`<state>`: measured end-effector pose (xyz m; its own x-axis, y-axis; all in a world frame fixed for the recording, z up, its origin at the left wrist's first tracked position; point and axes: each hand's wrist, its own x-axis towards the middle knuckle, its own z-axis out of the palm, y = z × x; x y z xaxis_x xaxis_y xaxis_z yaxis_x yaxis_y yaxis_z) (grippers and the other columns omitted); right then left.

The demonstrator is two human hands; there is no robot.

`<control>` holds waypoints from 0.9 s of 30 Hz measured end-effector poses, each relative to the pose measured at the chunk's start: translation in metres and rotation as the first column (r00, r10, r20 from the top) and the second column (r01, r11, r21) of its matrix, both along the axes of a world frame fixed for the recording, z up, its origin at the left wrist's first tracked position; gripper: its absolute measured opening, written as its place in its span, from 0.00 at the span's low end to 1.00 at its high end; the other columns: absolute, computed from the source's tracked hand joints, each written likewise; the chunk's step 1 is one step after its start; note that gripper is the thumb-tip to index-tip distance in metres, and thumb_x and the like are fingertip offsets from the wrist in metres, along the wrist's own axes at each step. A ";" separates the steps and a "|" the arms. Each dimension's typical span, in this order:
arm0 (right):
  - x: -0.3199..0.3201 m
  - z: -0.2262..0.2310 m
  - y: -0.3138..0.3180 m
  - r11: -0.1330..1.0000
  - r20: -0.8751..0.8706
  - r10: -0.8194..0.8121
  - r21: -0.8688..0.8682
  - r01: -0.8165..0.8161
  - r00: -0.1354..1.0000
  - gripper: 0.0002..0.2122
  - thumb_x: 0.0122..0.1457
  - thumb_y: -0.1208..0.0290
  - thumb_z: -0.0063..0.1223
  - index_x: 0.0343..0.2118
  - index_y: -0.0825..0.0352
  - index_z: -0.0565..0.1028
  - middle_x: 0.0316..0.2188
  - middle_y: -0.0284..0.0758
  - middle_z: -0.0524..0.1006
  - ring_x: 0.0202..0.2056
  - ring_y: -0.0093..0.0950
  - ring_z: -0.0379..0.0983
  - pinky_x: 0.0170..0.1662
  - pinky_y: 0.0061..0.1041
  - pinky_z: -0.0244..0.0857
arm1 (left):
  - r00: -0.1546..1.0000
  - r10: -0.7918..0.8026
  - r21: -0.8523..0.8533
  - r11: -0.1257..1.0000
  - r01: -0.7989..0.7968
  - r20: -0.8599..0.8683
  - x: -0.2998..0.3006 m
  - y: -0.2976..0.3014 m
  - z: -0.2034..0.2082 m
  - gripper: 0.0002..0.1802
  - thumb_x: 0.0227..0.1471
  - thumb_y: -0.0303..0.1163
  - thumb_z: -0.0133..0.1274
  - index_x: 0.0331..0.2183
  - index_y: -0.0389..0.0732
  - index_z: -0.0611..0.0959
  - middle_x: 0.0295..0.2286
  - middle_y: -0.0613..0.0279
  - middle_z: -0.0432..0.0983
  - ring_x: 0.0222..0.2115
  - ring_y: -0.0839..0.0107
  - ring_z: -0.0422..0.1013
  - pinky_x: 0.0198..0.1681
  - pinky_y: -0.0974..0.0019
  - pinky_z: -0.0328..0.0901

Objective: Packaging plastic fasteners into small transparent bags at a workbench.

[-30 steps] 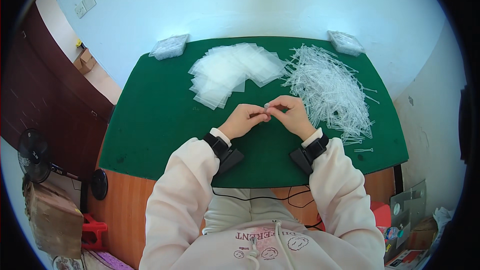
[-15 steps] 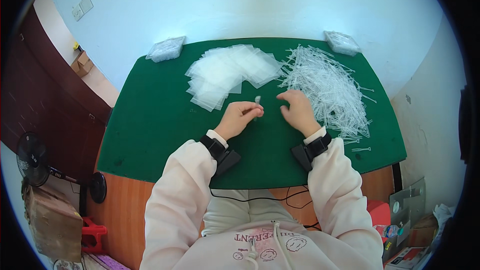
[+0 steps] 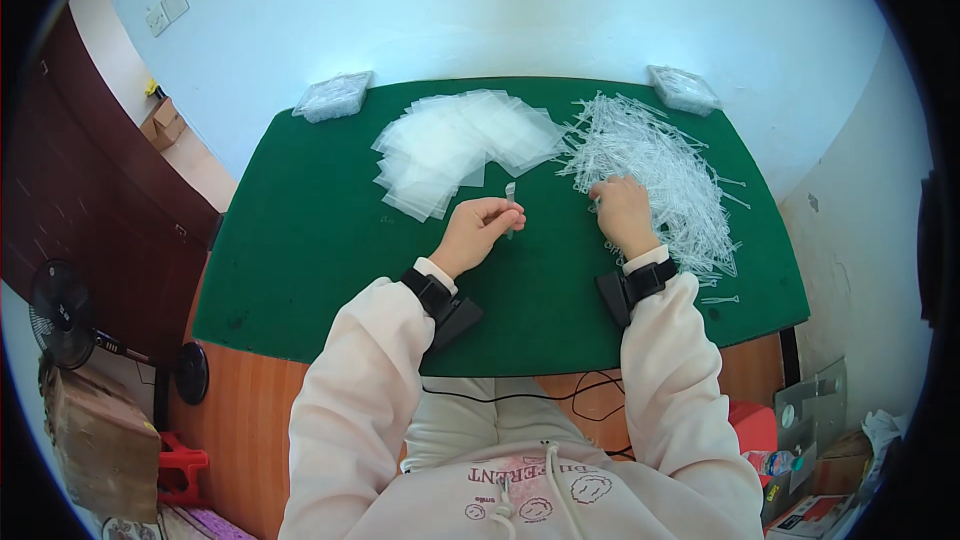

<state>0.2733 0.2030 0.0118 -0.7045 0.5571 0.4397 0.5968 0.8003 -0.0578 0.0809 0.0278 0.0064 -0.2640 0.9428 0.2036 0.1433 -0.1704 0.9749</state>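
Head view
Left hand [image 3: 482, 230]: fingers pinched on a small clear bag [image 3: 511, 202], held upright above the green table [image 3: 300, 240] near its middle.
Right hand [image 3: 622, 212]: fingers curled down on the near-left edge of the pile of clear plastic sticks [image 3: 655, 165]; whether it grasps any, cannot tell.
Stack of clear bags [image 3: 455, 145]: far of the left hand, apart from it.
Far corners: one clear packet each, left [image 3: 333, 96] and right [image 3: 683, 90].

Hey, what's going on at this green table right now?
A person sits at a green table. Their left hand pinches a small clear plastic piece upright over the table. Their right hand rests on the edge of a big heap of thin clear plastic sticks. A fanned pile of small clear bags lies beyond the left hand, and two bundles of clear packets sit at the far corners.
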 end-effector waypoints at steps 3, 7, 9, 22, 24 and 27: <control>0.001 -0.006 0.006 0.999 -0.064 0.008 0.043 -0.005 0.998 0.07 0.47 0.75 0.46 0.22 0.58 0.77 0.27 0.34 0.73 0.36 0.36 0.67 0.37 0.36 0.59 | 1.000 -0.009 -0.001 1.000 0.009 -0.001 0.002 0.001 0.002 0.11 0.55 0.30 0.50 0.36 0.31 0.78 0.32 0.59 0.77 0.34 0.74 0.74 0.38 0.73 0.67; -0.002 -0.003 0.010 1.000 -0.027 0.017 0.022 -0.017 0.999 0.06 0.47 0.75 0.46 0.21 0.58 0.76 0.26 0.34 0.72 0.35 0.36 0.67 0.37 0.36 0.59 | 1.000 -0.003 -0.001 1.000 0.003 -0.009 0.002 0.000 0.003 0.11 0.55 0.30 0.49 0.36 0.32 0.78 0.32 0.60 0.77 0.34 0.74 0.74 0.38 0.73 0.67; -0.003 -0.005 0.012 1.000 -0.049 0.009 0.015 -0.008 0.999 0.06 0.47 0.74 0.46 0.21 0.58 0.76 0.26 0.34 0.72 0.35 0.36 0.67 0.37 0.36 0.59 | 1.000 0.002 0.001 1.000 -0.002 -0.012 0.002 -0.001 0.004 0.11 0.56 0.30 0.49 0.36 0.32 0.78 0.32 0.60 0.77 0.34 0.74 0.74 0.38 0.73 0.67; 0.009 0.005 0.011 0.978 0.047 -0.165 0.136 0.157 0.985 0.05 0.49 0.72 0.47 0.24 0.59 0.76 0.25 0.33 0.72 0.35 0.35 0.66 0.36 0.38 0.57 | 1.000 -0.006 0.025 1.000 0.006 0.010 0.002 -0.001 0.002 0.10 0.55 0.30 0.49 0.35 0.32 0.78 0.30 0.63 0.77 0.31 0.78 0.73 0.35 0.75 0.66; 0.009 0.003 0.010 0.980 0.019 -0.154 0.129 0.150 0.988 0.04 0.47 0.74 0.48 0.23 0.59 0.76 0.25 0.33 0.72 0.34 0.36 0.66 0.36 0.37 0.58 | 1.000 -0.016 0.002 1.000 0.016 -0.002 0.001 -0.001 0.002 0.11 0.56 0.31 0.49 0.36 0.32 0.78 0.31 0.61 0.77 0.34 0.75 0.74 0.38 0.74 0.66; 0.006 0.003 0.008 0.984 -0.041 -0.129 0.119 0.133 0.991 0.04 0.43 0.77 0.51 0.21 0.59 0.75 0.24 0.34 0.72 0.33 0.37 0.66 0.36 0.35 0.59 | 1.000 -0.015 0.011 1.000 0.015 -0.002 0.001 0.000 0.002 0.11 0.56 0.31 0.48 0.36 0.32 0.78 0.31 0.61 0.77 0.34 0.75 0.74 0.38 0.74 0.66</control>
<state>0.2795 0.2113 0.0153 -0.6131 0.5843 0.5317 0.6960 0.7179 0.0137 0.0818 0.0278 0.0084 -0.2498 0.9442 0.2146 0.1425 -0.1834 0.9727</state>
